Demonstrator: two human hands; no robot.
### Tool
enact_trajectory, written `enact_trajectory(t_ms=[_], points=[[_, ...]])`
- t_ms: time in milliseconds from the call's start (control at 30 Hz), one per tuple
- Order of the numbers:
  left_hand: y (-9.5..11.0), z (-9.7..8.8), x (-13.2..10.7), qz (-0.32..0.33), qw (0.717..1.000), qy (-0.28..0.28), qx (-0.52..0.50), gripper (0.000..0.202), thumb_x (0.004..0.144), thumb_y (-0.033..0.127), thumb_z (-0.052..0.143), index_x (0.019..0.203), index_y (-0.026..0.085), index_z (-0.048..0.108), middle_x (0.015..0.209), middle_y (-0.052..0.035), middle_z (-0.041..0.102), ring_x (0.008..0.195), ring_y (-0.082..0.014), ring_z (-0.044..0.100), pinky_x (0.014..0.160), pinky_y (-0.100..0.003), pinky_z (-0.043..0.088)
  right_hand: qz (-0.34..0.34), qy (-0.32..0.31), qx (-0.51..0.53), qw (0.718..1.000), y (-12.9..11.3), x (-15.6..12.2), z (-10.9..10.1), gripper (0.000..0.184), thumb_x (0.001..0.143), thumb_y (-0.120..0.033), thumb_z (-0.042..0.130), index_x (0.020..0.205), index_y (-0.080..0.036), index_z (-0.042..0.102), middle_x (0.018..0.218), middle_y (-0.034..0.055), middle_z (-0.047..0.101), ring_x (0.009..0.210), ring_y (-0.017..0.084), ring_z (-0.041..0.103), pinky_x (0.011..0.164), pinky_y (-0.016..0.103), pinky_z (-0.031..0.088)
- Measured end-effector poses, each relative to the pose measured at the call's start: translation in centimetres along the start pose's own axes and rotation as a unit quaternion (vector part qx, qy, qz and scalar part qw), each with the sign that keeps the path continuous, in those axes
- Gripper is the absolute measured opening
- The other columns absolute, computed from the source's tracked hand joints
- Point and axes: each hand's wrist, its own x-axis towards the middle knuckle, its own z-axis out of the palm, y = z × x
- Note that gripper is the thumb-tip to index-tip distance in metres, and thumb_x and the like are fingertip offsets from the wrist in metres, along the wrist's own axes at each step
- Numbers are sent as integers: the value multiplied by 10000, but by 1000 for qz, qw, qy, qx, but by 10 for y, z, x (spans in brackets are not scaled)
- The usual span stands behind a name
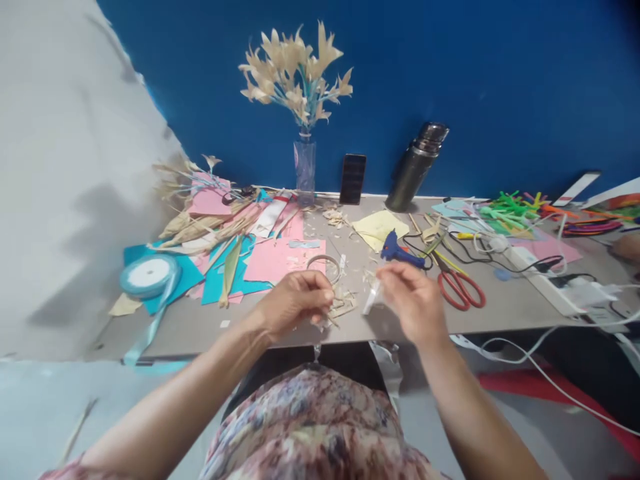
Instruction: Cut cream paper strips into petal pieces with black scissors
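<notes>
Close to the table's front edge, my left hand is closed in a pinch. A thin straw-coloured piece pokes out below its fingertips; what exactly it is I cannot make out. My right hand is also closed, its fingertips on a narrow whitish strip that slants down to the left. Just beyond my left hand is a tan ring, like a tape roll. A blue glue gun lies past my right hand, and red-handled scissors rest to its right.
Dried-husk flowers stand in a clear bottle by the wall, near a phone and a leaning thermos. Ribbon, husks and paper cover the left side. A power strip with cables lies right, beside pipe cleaners.
</notes>
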Motion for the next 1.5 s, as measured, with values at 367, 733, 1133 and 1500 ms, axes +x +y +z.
enact_trajectory(t_ms=[367,733,1133,1500], points=[[33,-22,69,-29,999,12,26,242,678,250,814,672,140,598,572,5,572,484,-76,523,443,-176,419,8,-148,-551,821,41,48,-2,166,861,-233,573,716,-195,644,746,53,671,671,193,598,581,292,292],[12,-44,100,14,989,101,-104,249,697,206,805,774,136,578,826,-63,714,531,-79,600,460,-179,466,135,-233,-130,954,11,75,13,169,836,-341,605,762,-193,639,691,-8,612,620,144,516,568,249,376],[15,-41,94,63,983,119,-124,290,640,195,831,753,140,569,702,-27,690,512,-78,577,475,-180,463,228,-303,24,925,5,85,49,302,820,-435,655,736,-149,606,606,-36,483,530,80,359,500,225,281],[11,-41,95,123,976,176,-36,260,663,223,805,763,159,573,566,48,578,461,-73,526,448,-183,393,195,-249,57,947,19,91,73,352,776,-492,713,750,-152,626,535,-59,466,484,74,346,469,223,257]])
